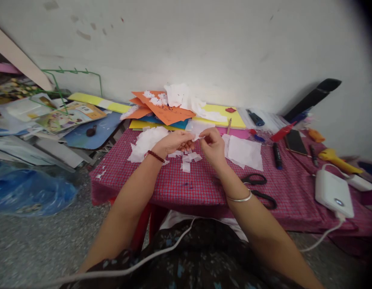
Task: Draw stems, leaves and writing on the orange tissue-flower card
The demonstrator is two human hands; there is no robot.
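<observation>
My left hand and my right hand meet above a low table covered with a red checked cloth. Both pinch a small piece of white paper held between their fingertips. Small white paper scraps lie on the cloth just under the hands. A crumpled white paper pile sits to the left of my left hand. White paper sheets lie to the right of my right hand. Black-handled scissors rest on the cloth beside my right forearm.
Orange and yellow card sheets are stacked at the table's back by the wall. A white power bank with a cable, a phone, markers and a red tube lie at the right. Books and a blue plastic bag crowd the floor left.
</observation>
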